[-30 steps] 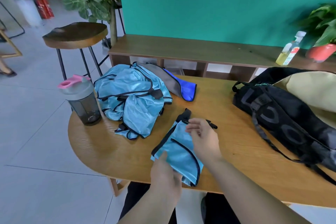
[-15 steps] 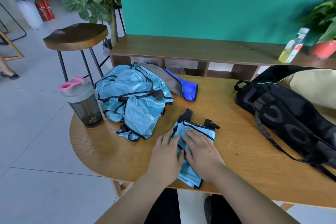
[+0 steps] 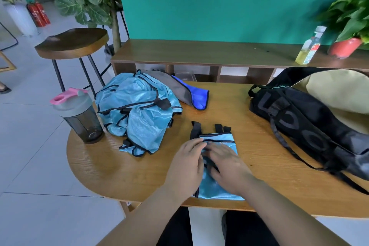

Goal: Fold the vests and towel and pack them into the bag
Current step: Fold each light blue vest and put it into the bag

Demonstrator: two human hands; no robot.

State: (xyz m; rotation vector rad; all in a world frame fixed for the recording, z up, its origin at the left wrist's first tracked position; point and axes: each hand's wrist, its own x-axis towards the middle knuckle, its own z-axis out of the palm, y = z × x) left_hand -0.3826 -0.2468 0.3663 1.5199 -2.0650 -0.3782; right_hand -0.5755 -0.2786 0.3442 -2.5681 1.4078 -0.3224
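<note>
A folded light-blue vest [image 3: 218, 140] with black trim lies near the table's front edge, its black straps pointing away from me. My left hand [image 3: 187, 168] rests flat on its left side and my right hand [image 3: 227, 166] presses flat on its middle, fingers straight. A heap of crumpled light-blue vests [image 3: 137, 110] sits at the back left. Behind the heap lies a grey and blue towel [image 3: 191, 96]. The black bag [image 3: 311, 126] lies at the right with a beige lining showing at its opening.
A grey shaker bottle [image 3: 79, 116] with a pink lid stands on the wooden table [image 3: 249, 146] at the left edge. A stool [image 3: 71, 44] stands beyond it. A low shelf [image 3: 199, 52] behind holds a bottle [image 3: 310, 48] and a potted plant [image 3: 347, 46].
The vest went from a long diagonal strip to a squared fold. My left hand moved up from the near end onto the fabric, and both hands now press it flat.
</note>
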